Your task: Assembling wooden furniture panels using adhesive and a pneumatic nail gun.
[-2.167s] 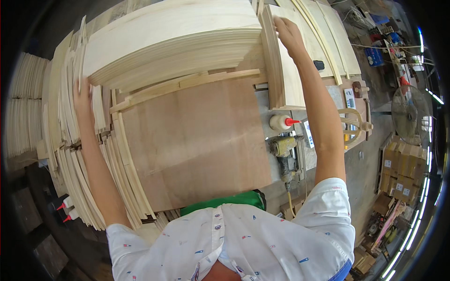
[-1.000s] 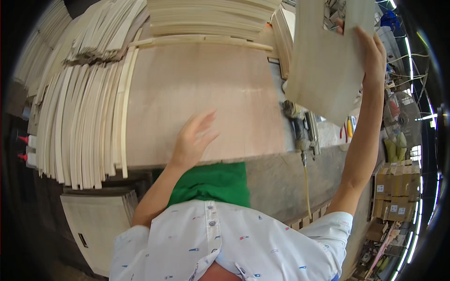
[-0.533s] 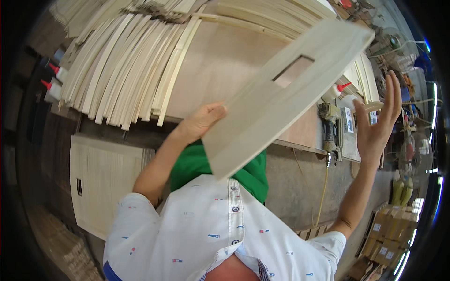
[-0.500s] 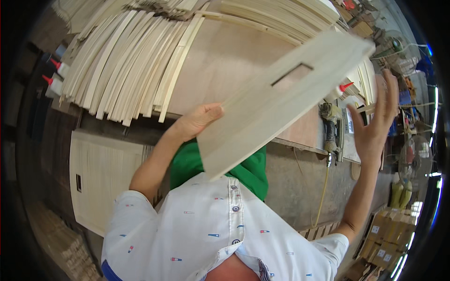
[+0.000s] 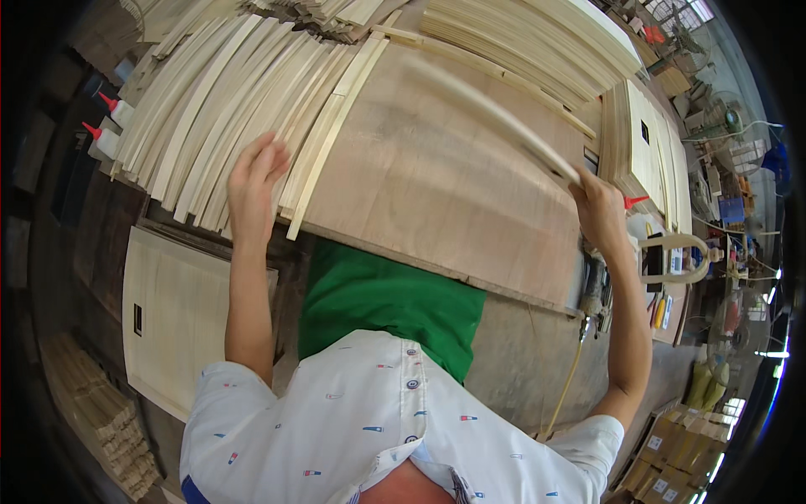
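Observation:
My right hand (image 5: 599,212) grips one end of a pale wooden panel (image 5: 495,113), which is tilted nearly edge-on and smeared by motion above the brown worktable (image 5: 437,185). Its slot is hardly visible from this angle. My left hand (image 5: 253,189) holds nothing; its fingers are loosely bent and a little apart. It hovers over the near ends of a row of light wooden strips (image 5: 197,118) on the left of the table. Whether it touches them I cannot tell.
Slotted panels are stacked at the right (image 5: 642,143) and lower left (image 5: 189,328). More boards (image 5: 529,42) lie at the back. Red-tipped white bottles (image 5: 107,143) stand far left. An air tool (image 5: 594,290) with a yellow hose (image 5: 568,382) hangs at the table's right edge.
The panel has passed out of my left hand into my right and swung from face-on to nearly edge-on over the table. My left hand has moved left to the strips.

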The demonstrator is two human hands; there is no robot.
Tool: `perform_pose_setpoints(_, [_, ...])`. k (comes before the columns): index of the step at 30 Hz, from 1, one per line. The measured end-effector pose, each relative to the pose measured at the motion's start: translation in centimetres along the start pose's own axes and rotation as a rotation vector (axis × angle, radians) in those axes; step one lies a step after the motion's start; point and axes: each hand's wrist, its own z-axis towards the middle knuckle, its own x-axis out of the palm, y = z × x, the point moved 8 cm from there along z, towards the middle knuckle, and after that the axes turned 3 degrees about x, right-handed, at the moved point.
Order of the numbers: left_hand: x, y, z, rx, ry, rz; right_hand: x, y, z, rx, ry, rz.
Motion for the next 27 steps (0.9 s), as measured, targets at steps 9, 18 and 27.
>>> perform_pose_setpoints(9, [-1.3, 6.0, -12.1, -0.425, 0.021, 0.118, 10.5, -11.0, 13.0, 0.124, -0.042, -0.125])
perform_pose_setpoints(18, [1.7, 7.1, -13.9, -0.516, 0.065, 0.101, 13.8, -5.3, 20.2, -0.033, -0.096, -0.124])
perform_pose_setpoints(27, [1.3, 6.1, -17.1, -0.467, -0.012, 0.138, 14.7, -2.5, 22.7, -0.177, -0.047, -0.06])
